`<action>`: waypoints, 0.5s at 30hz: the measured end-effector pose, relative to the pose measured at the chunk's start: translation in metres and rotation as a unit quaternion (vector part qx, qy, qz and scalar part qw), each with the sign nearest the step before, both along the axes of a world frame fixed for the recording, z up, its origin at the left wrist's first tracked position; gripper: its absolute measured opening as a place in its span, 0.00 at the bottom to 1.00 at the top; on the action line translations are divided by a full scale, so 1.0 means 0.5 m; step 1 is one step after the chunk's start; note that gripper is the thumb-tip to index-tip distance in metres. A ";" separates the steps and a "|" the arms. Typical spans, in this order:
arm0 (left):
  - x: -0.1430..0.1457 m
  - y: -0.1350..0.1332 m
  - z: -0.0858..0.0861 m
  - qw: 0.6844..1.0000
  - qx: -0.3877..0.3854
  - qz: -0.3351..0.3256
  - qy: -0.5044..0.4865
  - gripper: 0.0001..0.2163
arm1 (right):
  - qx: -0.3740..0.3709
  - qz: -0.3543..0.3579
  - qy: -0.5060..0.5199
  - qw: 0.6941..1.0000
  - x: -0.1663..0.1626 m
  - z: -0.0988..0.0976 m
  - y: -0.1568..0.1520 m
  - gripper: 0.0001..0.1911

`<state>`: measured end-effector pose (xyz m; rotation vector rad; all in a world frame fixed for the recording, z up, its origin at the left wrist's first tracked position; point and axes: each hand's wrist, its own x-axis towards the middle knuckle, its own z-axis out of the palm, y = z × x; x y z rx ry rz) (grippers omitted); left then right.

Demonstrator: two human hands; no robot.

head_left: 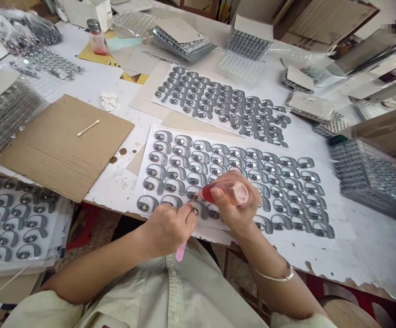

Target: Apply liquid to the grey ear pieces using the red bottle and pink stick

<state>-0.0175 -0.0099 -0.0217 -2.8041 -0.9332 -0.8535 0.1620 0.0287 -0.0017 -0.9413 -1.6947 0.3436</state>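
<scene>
A white sheet [321, 191] covered with several rows of grey hook-shaped pieces with shiny metal studs lies at the table's near edge. My right hand [234, 202] is closed round a small clear bottle of red liquid [230, 192], tipped with its red nozzle pointing left. My left hand [170, 225] pinches a thin pink-handled tool [181, 250], whose tip meets the bottle's nozzle just above the sheet's front row.
A second filled sheet [218, 102] lies farther back, a third [9, 218] at the lower left. A brown cardboard [47, 150] with a cotton swab [88, 128] is on the left. A pink bottle [97, 37] and stacked clear trays [368, 173] ring the table.
</scene>
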 end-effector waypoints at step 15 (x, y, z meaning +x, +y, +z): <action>0.000 0.002 0.002 1.000 -0.001 0.001 -0.007 0.09 | 0.038 -0.016 -0.015 0.999 -0.002 0.003 0.000 0.05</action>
